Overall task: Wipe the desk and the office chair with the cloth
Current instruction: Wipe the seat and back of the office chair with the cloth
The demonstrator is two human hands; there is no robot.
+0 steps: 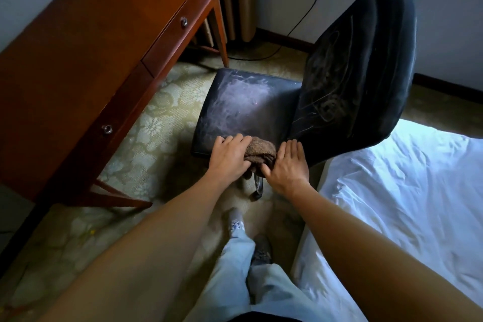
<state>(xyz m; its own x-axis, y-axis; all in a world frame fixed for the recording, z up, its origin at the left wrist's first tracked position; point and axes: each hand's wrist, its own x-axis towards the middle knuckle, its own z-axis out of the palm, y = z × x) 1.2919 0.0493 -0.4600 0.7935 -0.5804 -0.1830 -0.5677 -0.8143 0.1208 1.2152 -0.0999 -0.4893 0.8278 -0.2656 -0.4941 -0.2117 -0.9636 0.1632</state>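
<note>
Brown cloth (262, 150) bunched on the dusty black chair (243, 102) seat's near edge — reddish wooden desk (91, 42) beside it.

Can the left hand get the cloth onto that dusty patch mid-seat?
Probably yes: the left hand holds the cloth at the near edge of the seat; nothing lies between it and the dusty patch.

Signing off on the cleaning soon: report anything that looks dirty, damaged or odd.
The chair seat carries a whitish dusty smear and the backrest swirled pale streaks; the cloth sits only at the seat's near edge.

Head-worn view, steeply down over chair (245, 104).
</note>
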